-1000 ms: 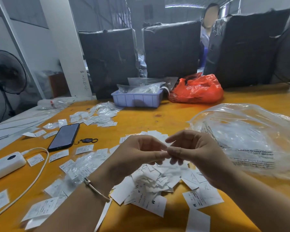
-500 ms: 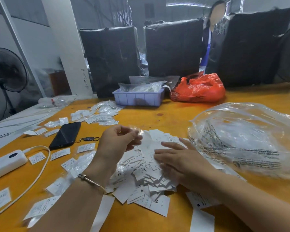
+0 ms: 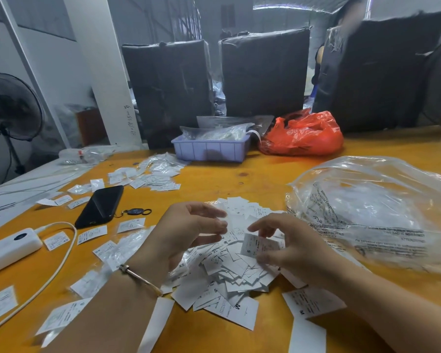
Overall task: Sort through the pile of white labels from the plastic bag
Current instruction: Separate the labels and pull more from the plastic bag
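Note:
A heap of white size labels (image 3: 229,273) lies on the yellow table (image 3: 265,174) in front of me. My right hand (image 3: 290,248) is just above the heap and pinches one label marked S (image 3: 256,244) between thumb and fingers. My left hand (image 3: 186,233) hovers beside it over the heap's left part, fingers loosely curled toward the label, holding nothing that I can see. A big clear plastic bag (image 3: 377,212) with printed text lies crumpled to the right of the heap.
Single labels and small clear sleeves (image 3: 92,234) are spread over the table's left side. A black phone (image 3: 99,206), a white power bank (image 3: 9,247) with its cable, a lilac tray (image 3: 210,149) and a red bag (image 3: 303,135) also sit here. Black wrapped bales stand behind.
My right hand was flat on the heap; it has lifted with one S label pinched. My left hand has come closer to it.

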`<state>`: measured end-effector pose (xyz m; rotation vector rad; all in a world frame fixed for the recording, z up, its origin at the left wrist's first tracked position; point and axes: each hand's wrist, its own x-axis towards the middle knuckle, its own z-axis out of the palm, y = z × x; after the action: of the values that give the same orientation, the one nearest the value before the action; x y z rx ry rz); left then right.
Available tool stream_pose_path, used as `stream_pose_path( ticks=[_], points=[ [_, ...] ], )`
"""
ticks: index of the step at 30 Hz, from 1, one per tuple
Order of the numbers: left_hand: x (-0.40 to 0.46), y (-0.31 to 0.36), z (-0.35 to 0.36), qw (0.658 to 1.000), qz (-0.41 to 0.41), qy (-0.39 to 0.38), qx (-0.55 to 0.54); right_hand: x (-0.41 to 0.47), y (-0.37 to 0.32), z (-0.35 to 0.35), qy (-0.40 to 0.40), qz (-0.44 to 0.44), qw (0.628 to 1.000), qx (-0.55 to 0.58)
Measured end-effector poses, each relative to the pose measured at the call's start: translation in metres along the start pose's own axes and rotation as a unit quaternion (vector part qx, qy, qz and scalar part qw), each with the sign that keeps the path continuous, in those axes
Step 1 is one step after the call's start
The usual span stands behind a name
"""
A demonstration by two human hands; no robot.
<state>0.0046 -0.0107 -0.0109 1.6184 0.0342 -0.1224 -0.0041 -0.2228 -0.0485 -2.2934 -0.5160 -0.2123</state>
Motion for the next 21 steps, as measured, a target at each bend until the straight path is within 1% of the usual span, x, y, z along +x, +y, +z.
stream_pose_path(
  ticks=[3,5,7,9,11,14,16,19,21],
  points=[
    [0.001,0.001,0.000,0.999,-0.020,-0.027,-0.017,-0.001,-0.002,-0.003,0.024,0.013,0.995,0.092],
    [0.000,0.002,-0.001,0.999,-0.016,-0.044,-0.012,-0.001,-0.003,-0.006,0.052,0.007,0.985,0.164],
    [-0.003,0.003,0.000,0.998,0.001,-0.063,-0.003,-0.002,-0.004,-0.011,0.099,-0.016,0.978,0.183],
    [-0.006,0.004,0.002,0.996,0.017,-0.083,0.004,-0.003,-0.005,-0.016,0.127,-0.031,0.978,0.163],
    [-0.008,0.004,0.005,0.993,0.039,-0.107,0.016,-0.002,-0.010,-0.018,0.111,-0.023,0.980,0.166],
    [-0.015,0.006,0.011,0.986,0.078,-0.143,0.039,-0.005,-0.021,-0.019,0.039,-0.024,0.969,0.243],
    [-0.017,0.006,0.013,0.980,0.099,-0.165,0.060,-0.006,-0.024,-0.019,-0.004,-0.019,0.966,0.258],
    [-0.018,0.005,0.015,0.974,0.113,-0.181,0.082,-0.007,-0.024,-0.020,0.001,-0.017,0.958,0.288],
    [-0.017,0.004,0.016,0.971,0.118,-0.176,0.111,-0.007,-0.022,-0.023,0.011,-0.014,0.951,0.308]
  ],
)
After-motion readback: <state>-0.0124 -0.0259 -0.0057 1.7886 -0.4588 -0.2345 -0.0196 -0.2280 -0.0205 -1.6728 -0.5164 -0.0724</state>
